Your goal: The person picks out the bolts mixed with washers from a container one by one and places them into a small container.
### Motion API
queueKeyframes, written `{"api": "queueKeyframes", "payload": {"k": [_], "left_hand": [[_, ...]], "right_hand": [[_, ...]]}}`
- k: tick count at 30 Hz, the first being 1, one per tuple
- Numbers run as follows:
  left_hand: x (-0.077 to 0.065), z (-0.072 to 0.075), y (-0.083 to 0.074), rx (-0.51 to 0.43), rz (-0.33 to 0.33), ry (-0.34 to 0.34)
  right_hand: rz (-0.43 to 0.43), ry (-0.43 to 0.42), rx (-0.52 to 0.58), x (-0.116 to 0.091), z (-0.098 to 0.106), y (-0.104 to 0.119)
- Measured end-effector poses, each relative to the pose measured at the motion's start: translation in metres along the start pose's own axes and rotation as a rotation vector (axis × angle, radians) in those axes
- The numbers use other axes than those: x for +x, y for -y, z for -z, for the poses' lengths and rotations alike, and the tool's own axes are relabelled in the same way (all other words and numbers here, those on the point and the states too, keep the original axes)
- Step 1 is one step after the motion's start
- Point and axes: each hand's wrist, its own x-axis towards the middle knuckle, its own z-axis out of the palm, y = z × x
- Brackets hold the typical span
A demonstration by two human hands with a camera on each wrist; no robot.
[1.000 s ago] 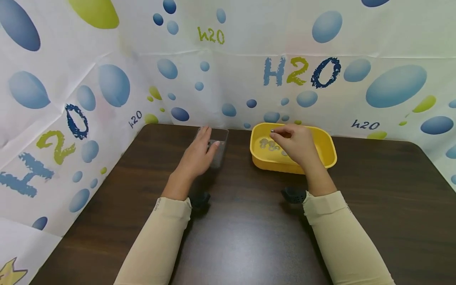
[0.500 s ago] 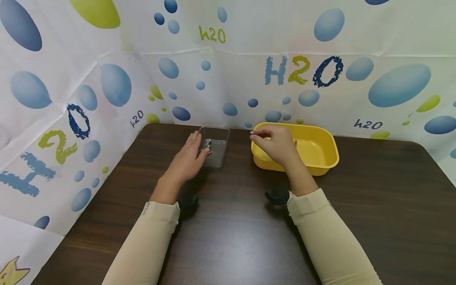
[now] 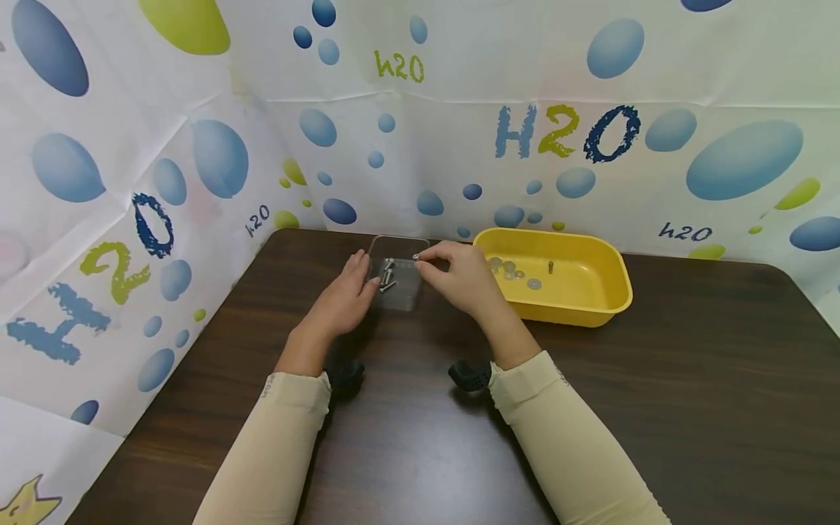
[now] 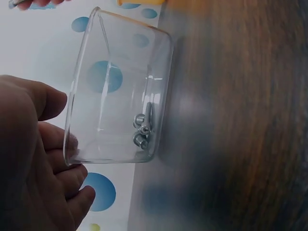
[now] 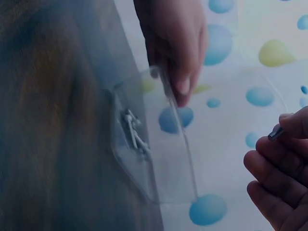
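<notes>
My right hand (image 3: 462, 277) pinches a small metal bolt (image 5: 275, 133) between thumb and forefinger, near the right rim of a clear plastic box (image 3: 402, 299). The other fingers of that hand are loosely bent. Several silver bolts (image 4: 143, 129) lie together on the box's floor. My left hand (image 3: 335, 299) rests against the left side of the box. Its fingers lie along the outside and its thumb is near the rim; the left wrist view shows one fingertip through the clear wall.
A yellow tray (image 3: 593, 310) stands right of the box. In it are several flat washers (image 3: 534, 284) and one upright brass-toned bolt (image 3: 550, 267). Behind the dark wooden table (image 3: 407, 437) hangs a white sheet (image 3: 459, 73) printed with blue drops.
My right hand has moved left from over the yellow tray to the clear box, carrying the bolt. My left hand has shifted slightly left, so the bolts inside the box show more fully.
</notes>
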Motion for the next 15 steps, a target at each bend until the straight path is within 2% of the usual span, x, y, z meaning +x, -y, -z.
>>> {"api": "queueKeyframes", "payload": {"k": [5, 10, 15], "left_hand": [[0.002, -0.003, 0.003, -0.014, 0.012, 0.032], [0.000, -0.004, 0.004, -0.033, 0.029, 0.068], [0.000, -0.005, 0.004, -0.031, 0.006, 0.084]], "right_hand": [[0.014, 0.032, 0.009, 0.002, -0.016, 0.002], [0.023, 0.107, -0.045, 0.003, -0.030, -0.001], [0.036, 0.162, -0.097, 0.004, -0.039, -0.004]]}}
